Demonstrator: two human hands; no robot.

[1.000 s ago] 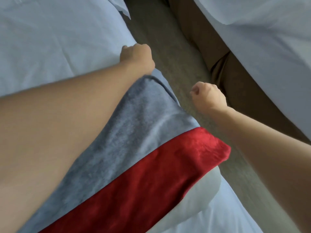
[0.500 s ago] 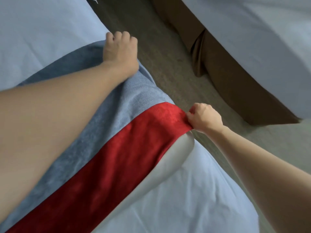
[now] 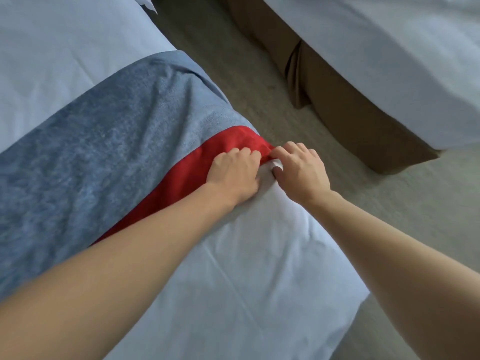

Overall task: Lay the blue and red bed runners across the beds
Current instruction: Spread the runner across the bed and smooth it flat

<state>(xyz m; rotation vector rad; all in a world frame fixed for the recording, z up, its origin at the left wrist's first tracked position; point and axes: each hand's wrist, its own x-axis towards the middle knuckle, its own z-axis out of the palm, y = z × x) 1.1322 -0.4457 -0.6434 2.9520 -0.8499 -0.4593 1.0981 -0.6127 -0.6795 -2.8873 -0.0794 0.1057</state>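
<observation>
Both hands meeting at the bed's side edge, on the red band of the bed runner [image 3: 145, 141]. Left hand [image 3: 233, 175] lying knuckles-up on the red strip, fingers curled over the fabric's edge, a clenched grip on the red cloth. Right hand [image 3: 302, 171] just beside it, nearly touching, fingertips bent and pinching the same red corner where it folds over the mattress edge, thumb pressed on the white sheet below. Beyond the left grip and away to its left, the runner's wide blue part spread across the near bed [image 3: 233, 281], draped over the side edge toward the floor. Nearer than both grips, bare white sheet with a few creases, crossed by both forearms. Past the blue band, more white sheet, and the corner of a pillow [image 3: 145, 2] at the top edge. To the right of the right grip, grey carpet floor [image 3: 259, 81], and well apart across that aisle the second bed [image 3: 389, 53] with white cover and brown bed skirt [image 3: 345, 107], pleated at one spot.
</observation>
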